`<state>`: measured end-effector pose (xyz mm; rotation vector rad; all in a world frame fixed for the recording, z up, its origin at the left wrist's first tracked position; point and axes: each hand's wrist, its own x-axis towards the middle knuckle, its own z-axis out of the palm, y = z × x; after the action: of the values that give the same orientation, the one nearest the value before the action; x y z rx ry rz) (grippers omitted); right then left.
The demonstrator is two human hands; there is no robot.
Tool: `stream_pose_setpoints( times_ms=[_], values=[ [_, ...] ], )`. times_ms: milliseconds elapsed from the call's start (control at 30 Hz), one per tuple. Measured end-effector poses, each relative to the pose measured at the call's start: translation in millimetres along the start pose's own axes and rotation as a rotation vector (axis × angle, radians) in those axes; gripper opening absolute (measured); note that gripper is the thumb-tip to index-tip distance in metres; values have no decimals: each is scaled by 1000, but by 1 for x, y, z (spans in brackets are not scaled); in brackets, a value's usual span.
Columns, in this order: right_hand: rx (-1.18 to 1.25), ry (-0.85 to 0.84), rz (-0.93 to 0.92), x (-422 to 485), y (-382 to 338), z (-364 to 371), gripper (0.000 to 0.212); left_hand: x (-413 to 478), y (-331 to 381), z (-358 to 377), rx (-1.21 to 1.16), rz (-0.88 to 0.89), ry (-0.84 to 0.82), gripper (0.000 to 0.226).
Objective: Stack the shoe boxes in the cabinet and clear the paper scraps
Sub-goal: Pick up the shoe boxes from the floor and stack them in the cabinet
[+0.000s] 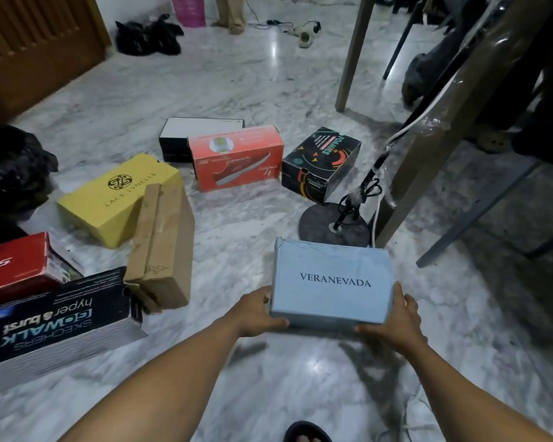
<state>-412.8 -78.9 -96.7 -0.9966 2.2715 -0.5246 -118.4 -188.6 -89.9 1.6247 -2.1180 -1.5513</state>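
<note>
Both hands clasp the pale blue VERANEVADA box (331, 283) by its near corners, above the marble floor (253, 90).

The left hand (256, 311) grips the box's near-left corner with the thumb along the front edge; the right hand (396, 317) grips the near-right corner, fingers curled around the side. Just beyond the blue box stands a round lamp base (320, 223) with a coiled cord, and beyond-right a plastic-wrapped table leg (434, 148) hems it in. Bare floor lies open on the near side of the blue box and to its left, up to the brown cardboard box (162, 247). Farther left, the black Skechers box (55, 317) and a red box (13, 266) are cut off by the frame edge. Beyond the blue box sit a yellow box (115, 199), an orange-red box (237, 157), a black patterned box (320, 162) and a white-topped black box (186, 130), the last partly hidden behind the orange-red one.
</note>
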Motion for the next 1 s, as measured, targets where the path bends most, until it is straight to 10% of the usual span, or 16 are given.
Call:
stream_pose_setpoints(
  times_ms=[333, 500, 800, 1000],
  values=[
    [-264, -30, -271, 3, -105, 37, 140, -31, -41, -118, 262, -246, 1010, 65],
    [-277, -100, -404, 3, -144, 60, 127, -34, -77, -146, 121, -561, 844, 70],
    [-228, -154, -487, 6, -169, 80, 119, -28, -72, -100, 250, -52, 637, 68],
    [-201, -209, -511, 8, -173, 90, 119, -44, -111, -85, 528, -14, 620, 58]
  ],
)
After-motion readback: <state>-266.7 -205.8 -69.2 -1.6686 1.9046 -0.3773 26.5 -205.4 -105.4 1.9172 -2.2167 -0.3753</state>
